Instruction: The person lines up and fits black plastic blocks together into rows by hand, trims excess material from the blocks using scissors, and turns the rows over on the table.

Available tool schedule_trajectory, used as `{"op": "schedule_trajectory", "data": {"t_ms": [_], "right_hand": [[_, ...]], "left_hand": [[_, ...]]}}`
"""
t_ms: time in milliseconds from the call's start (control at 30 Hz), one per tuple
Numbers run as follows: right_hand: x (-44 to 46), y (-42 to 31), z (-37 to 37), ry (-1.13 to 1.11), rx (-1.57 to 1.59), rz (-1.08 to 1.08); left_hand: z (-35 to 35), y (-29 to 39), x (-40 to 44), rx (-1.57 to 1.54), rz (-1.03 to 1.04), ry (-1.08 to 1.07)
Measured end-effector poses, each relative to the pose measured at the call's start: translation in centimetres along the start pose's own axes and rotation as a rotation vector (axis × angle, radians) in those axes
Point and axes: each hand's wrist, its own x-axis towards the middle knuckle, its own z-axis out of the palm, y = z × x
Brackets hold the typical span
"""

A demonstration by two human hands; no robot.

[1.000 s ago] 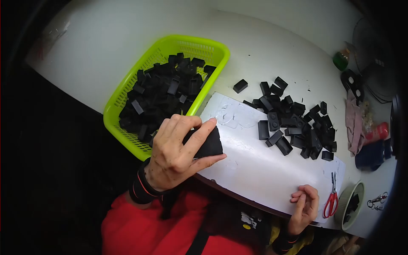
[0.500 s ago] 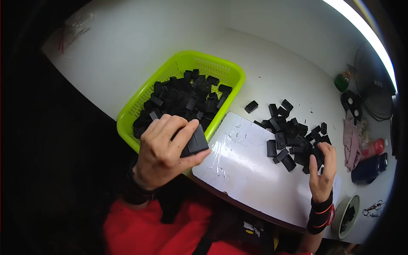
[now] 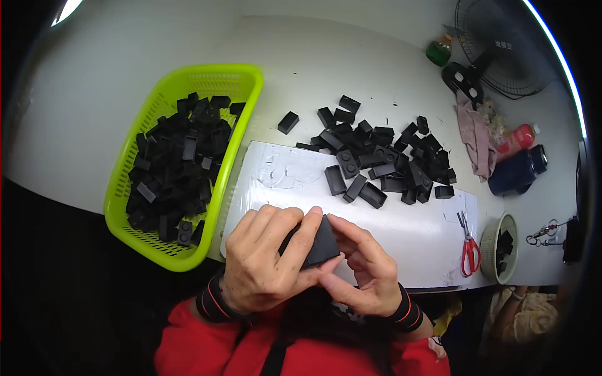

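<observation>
Over near side of white board (image 3: 414,241), left hand (image 3: 266,260) grips black blocks (image 3: 323,243); right hand (image 3: 371,276) curled beside them, grip unclear.

I face a white tabletop (image 3: 276,75), with a plain white wall (image 3: 351,11) rising behind its far edge. A bright strip of light (image 3: 564,62) bends down the right of my view, and a second light (image 3: 67,9) shows at upper left. A dark fan (image 3: 495,47) stands toward the far right. Below the table at my left, deep shadow (image 3: 50,282) hides the floor.
</observation>
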Motion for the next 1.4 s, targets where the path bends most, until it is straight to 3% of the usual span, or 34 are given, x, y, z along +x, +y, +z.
{"op": "schedule_trajectory", "data": {"t_ms": [233, 433, 567, 733, 867, 967, 1033, 1067, 1100, 1233, 1300, 1400], "right_hand": [[-1.9, -0.6, -0.5, 0.207, 0.087, 0.056], [-3.6, -0.4, -1.4, 0.335, 0.049, 0.010], [-4.7, -1.0, -2.5, 0.394, 0.167, 0.163], [-7.0, -0.4, -4.5, 0.297, 0.055, 0.142], [-8.6, -1.5, -5.7, 0.197, 0.038, 0.256], [-10.9, -3.5, -9.1, 0.285, -0.104, 0.117], [-12.8, -4.9, -11.2, 0.538, -0.012, 0.133], [-13.2, -5.2, -11.8, 0.580, -0.044, 0.106], [-13.2, -5.2, -12.1, 0.609, -0.070, 0.081], [-10.8, -4.5, -10.9, 0.244, -0.280, 0.058], [-10.3, -3.9, -9.7, 0.198, -0.264, 0.119], [-11.5, -4.2, -10.0, 0.257, -0.077, 0.273]], "left_hand": [[2.9, 2.4, 0.8, -0.009, 0.010, 0.057], [4.0, 3.5, 1.4, -0.050, 0.087, -0.084], [4.8, 3.7, 1.6, -0.330, 0.004, -0.238], [5.9, 2.0, 0.7, -0.826, -0.105, -0.419], [5.8, 2.2, -0.2, -0.892, -0.129, -0.455], [2.8, 2.4, -0.4, -0.819, -0.354, -0.293], [0.2, 1.4, -0.1, -0.730, -0.385, -0.212], [-0.3, 1.4, -0.4, -0.823, -0.555, -0.189], [0.7, 1.8, -0.1, -0.752, -0.383, -0.185], [5.2, 5.0, 2.3, -0.797, -0.200, -0.455], [6.8, 6.6, 3.0, -0.800, -0.038, -0.542], [7.1, 6.9, 2.4, -0.841, -0.108, -0.597]]}}
